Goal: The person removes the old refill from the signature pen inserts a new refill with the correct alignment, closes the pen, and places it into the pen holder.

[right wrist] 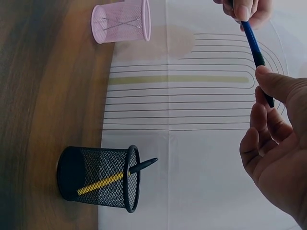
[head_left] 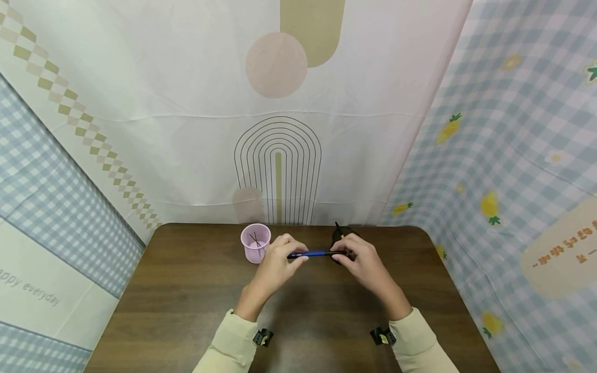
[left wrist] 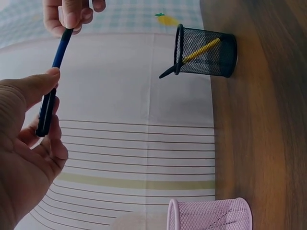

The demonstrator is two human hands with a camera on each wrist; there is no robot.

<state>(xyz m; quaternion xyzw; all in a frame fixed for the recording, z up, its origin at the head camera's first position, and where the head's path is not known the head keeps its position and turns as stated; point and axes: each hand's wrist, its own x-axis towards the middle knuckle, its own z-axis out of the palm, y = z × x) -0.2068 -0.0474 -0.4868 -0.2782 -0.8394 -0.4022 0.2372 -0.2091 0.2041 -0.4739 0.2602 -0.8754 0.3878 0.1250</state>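
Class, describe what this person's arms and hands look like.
The left sleeve and right sleeve are plain pale cream. Beside their inner edges sit a left device and right device, small, black, blocky, with yellowish patches. The fingers wear no gloves.

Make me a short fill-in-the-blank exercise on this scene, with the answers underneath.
1. The pen held in the left grip and right grip is black and ____.
2. In the head view, the pink cup stands to the ____ of the black cup.
3. The other pen, leaning in the black cup, has a ____ barrel and a black end.
4. The colour of the table is ____.

Missing words: blue; left; yellow; brown.
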